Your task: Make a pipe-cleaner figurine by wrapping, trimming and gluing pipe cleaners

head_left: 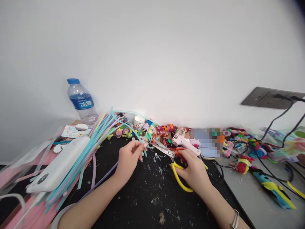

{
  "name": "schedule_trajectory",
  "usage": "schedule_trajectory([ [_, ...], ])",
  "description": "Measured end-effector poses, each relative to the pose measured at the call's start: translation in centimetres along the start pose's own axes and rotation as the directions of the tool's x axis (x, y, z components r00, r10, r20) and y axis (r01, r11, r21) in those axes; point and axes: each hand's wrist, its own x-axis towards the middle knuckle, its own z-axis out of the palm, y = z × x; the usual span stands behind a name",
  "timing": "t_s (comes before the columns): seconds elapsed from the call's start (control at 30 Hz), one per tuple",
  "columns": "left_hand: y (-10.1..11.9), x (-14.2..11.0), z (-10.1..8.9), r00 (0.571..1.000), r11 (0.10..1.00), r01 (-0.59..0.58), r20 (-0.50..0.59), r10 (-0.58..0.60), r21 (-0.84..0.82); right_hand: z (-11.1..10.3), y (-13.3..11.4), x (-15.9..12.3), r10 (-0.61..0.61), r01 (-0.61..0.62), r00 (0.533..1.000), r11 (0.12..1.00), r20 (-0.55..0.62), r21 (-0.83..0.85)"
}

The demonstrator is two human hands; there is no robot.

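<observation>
The right hand is gripping scissors, blades pointing leftward. Near their tips, the left hand is pinching a blue pipe cleaner, slanting away leftward.

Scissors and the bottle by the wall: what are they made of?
Scissors: blades probably steel, because they look silvery and shiny; the yellow handle looks like smooth plastic.

Bottle: most likely glossy plastic, since it's clear, with a blue cap.

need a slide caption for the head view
Left hand pinching a pale blue pipe cleaner beside scissors held in the right hand, over a black mat strewn with clippings.
</observation>
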Motion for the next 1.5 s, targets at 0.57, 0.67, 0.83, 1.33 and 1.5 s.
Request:
schedule_trajectory([
  [0.57, -0.1, 0.5, -0.7, 0.98, 0.956, -0.193, 0.081, 0.18, 0.219, -1.0, -0.5, -0.1, 0.008, 0.0, 0.999, 0.962, 0.031, -0.272],
  [0.67, -0.1, 0.5, -0.7, 0.976, 0.949, -0.212, 0.09, 0.196, 0.232, -1.1, -0.3, 0.1, 0.003, 0.005, 1.0, 0.952, 0.027, -0.307],
  [0.83, 0.1, 0.4, -0.8, 0.972, 0.942, -0.233, 0.074, 0.222, 0.242, -1.0, -0.2, 0.1, -0.019, 0.021, 1.0, 0.956, 0.009, -0.293],
  [1.33, 0.3, 0.3, -0.8, 0.948, 0.89, -0.311, 0.173, 0.266, 0.334, -1.1, 0.7, 0.0, -0.15, 0.108, 0.984, 0.927, -0.093, -0.358],
  [1.5, 0.2, 0.5, -1.0, 0.943, 0.915, -0.298, 0.233, 0.238, 0.271, -1.4, 0.8, 0.1, -0.166, 0.13, 0.983, 0.933, -0.082, -0.335],
])
